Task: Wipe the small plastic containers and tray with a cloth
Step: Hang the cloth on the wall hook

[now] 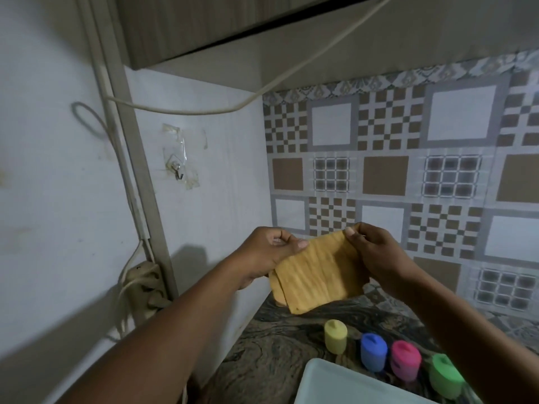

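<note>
Marbled counter (271,345) meets patterned tiles (408,170); left hand (262,255) and right hand (376,252) pinch cloth (318,275).

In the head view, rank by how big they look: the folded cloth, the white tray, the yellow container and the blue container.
1. Folded orange-yellow cloth.
2. White plastic tray, cut off by the frame edge, so its rank is unsure.
3. Small yellow plastic container and small blue plastic container look alike.
</note>
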Demonstrator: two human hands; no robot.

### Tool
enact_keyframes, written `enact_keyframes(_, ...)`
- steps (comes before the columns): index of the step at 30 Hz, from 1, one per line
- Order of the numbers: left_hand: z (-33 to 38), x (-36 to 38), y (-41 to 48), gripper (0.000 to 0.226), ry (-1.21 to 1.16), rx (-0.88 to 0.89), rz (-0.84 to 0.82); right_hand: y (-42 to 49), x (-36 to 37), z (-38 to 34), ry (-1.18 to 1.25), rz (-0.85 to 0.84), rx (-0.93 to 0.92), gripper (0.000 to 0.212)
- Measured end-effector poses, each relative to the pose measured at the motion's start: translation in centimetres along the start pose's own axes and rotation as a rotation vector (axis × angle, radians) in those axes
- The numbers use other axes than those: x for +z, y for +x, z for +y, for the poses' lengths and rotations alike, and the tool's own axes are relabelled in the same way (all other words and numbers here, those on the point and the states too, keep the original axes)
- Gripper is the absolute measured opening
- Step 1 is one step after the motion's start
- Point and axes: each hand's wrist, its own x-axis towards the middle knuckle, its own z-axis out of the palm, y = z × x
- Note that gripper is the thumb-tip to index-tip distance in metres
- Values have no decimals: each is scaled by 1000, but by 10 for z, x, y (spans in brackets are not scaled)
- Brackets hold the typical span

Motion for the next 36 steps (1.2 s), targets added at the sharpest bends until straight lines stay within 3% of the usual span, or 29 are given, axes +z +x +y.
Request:
enact_keyframes(6,19,-37,-11,27,124,108,55,28,15,-18,-35,-39,-146,19)
enact_keyframes(10,21,-83,-15,25,354,256,333,59,50,-45,-11,-103,-248,30)
enact_keyframes(15,32,-137,-28,27,643,357,714,105,122,-92,136,-209,-286,25)
enact_keyframes(19,38,-181,-31,26,957,365,882,143,177,-118,-310,-111,-662,19)
enact_keyframes(25,21,-191,-22,21,1503,316,897,176,222,-125,-373,-119,-631,18)
enact_keyframes(29,7,-187,-17,30,1503,294,890,175,232,-111,-357,-132,-620,18)
enact_keyframes(33,-12,-169,-16,29,1297,287,851,160,239,-93,-20,-247,-413,26)
enact_keyframes(36,-18,-160,-14,33,1158,324,904,144,237,-87,100,-293,-323,29)
